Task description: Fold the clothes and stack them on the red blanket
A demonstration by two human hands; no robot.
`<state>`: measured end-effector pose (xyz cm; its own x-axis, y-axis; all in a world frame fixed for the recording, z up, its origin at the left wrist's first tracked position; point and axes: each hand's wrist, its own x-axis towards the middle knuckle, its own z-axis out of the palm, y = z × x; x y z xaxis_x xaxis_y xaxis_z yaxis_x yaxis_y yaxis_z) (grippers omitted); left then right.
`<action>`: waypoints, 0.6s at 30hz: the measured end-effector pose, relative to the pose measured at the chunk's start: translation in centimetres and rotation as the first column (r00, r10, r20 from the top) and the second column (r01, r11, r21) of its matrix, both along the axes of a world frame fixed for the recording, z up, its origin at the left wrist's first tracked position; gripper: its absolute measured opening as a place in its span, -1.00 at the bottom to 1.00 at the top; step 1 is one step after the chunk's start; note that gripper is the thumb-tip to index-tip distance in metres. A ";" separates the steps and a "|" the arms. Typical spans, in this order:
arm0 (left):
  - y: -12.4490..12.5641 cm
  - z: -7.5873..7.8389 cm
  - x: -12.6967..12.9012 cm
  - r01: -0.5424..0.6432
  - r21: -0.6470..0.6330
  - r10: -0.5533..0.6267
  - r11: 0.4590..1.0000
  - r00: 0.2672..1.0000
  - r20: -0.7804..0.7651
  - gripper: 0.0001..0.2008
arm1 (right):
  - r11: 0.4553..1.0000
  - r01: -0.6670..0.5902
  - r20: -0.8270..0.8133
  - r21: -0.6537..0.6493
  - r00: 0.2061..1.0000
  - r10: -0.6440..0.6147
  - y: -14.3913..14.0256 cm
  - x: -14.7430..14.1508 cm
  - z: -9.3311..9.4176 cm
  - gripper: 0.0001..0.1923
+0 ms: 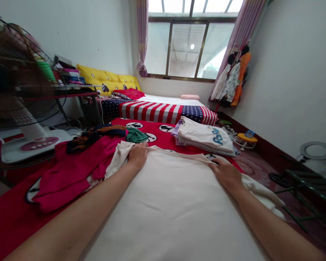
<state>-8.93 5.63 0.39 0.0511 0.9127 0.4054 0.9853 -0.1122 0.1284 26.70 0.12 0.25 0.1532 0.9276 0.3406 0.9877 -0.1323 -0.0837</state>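
Note:
A cream-white shirt [176, 195] is spread out in front of me on the red cover, with its far edge running between my hands. My left hand [138, 155] is closed on the far left corner of the shirt, and a bunched sleeve lies beside it. At the far right corner, my right hand [226, 173] pinches the cloth, its thumb and fingers at the edge. The right sleeve [262, 192] hangs out past my right forearm. Beyond the shirt is a pile of folded clothes [206, 136], with a white piece with blue lettering on top.
Left of the shirt lie a loose magenta garment [78, 170], a dark one with orange [97, 136] and a green cloth [136, 135]. A fan [27, 98] stands at the left. At the right are a yellow stool [247, 138] and a ring light [317, 150]. A bed [157, 110] is behind.

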 end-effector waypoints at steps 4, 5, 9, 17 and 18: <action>1.4 1.3 1.1 0.044 0.045 -0.045 0.998 0.999 0.025 -0.80 | 0.991 0.007 -0.031 0.135 1.000 -0.003 0.5 0.2 1.3 -0.66; 2.0 1.7 1.4 0.051 0.066 -0.053 0.996 0.998 0.034 -0.79 | 0.983 0.027 -0.035 0.182 0.999 -0.021 0.7 0.3 1.6 -0.66; 4.3 2.2 2.7 0.093 0.108 -0.098 0.990 0.995 0.033 -0.80 | 0.964 0.093 -0.040 0.250 0.996 -0.085 1.7 1.1 1.7 -0.64; 6.2 -0.6 3.4 0.204 0.119 -0.209 0.972 0.978 0.025 -0.74 | 0.974 0.176 0.054 0.141 0.981 -0.185 2.5 2.3 -1.4 -0.63; 6.1 -0.5 3.4 0.237 0.137 -0.241 0.962 0.970 0.015 -0.76 | 0.975 0.169 0.081 0.144 0.980 -0.182 2.6 2.3 -1.4 -0.64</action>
<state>-5.55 11.69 -0.08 0.2465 0.8133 0.5270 0.9234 -0.3621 0.1269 28.98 2.68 -1.11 0.2706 0.8333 0.4821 0.9544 -0.2976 -0.0213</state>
